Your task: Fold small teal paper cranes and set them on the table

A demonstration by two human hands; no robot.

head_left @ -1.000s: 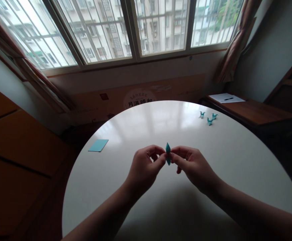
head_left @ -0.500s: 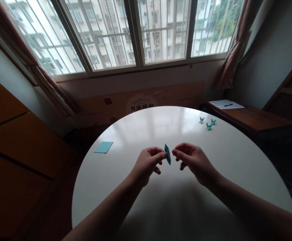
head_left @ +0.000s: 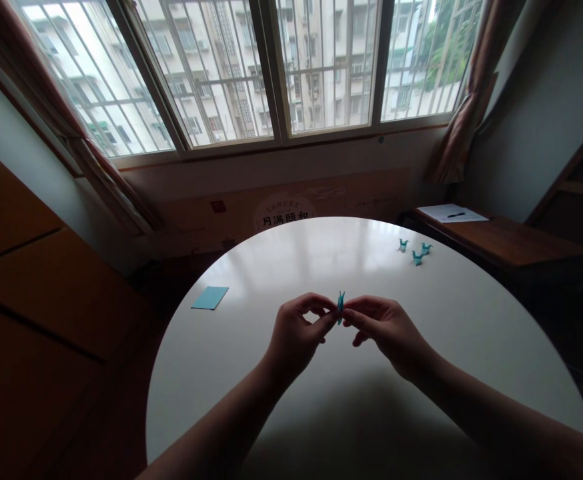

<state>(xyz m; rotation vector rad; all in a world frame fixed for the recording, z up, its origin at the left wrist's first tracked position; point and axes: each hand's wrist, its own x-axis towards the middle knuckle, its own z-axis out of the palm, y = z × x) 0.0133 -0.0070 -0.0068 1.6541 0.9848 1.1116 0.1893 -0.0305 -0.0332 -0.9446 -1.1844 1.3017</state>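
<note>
Between my two hands, above the middle of the white table [head_left: 271,267], is a small piece of folded teal paper [head_left: 340,305], seen edge-on with its narrow points up. My left hand [head_left: 304,327] pinches it from the left with thumb and index finger. From the other side the fingertips of my right hand [head_left: 379,323] close on it too. The fingers cover much of its lower part, so its exact folds cannot be made out.
A stack of square teal paper [head_left: 210,298] lies at the table's left. Three small folded paper cranes [head_left: 417,257] stand at the far right. Beyond the table's right edge, a wooden desk [head_left: 526,237] holds a white sheet [head_left: 449,213] with a pen [head_left: 456,215].
My right hand has closed in and now grips the folded paper, which only my left hand held before. The paper has turned from slanted and broad to upright and edge-on.
</note>
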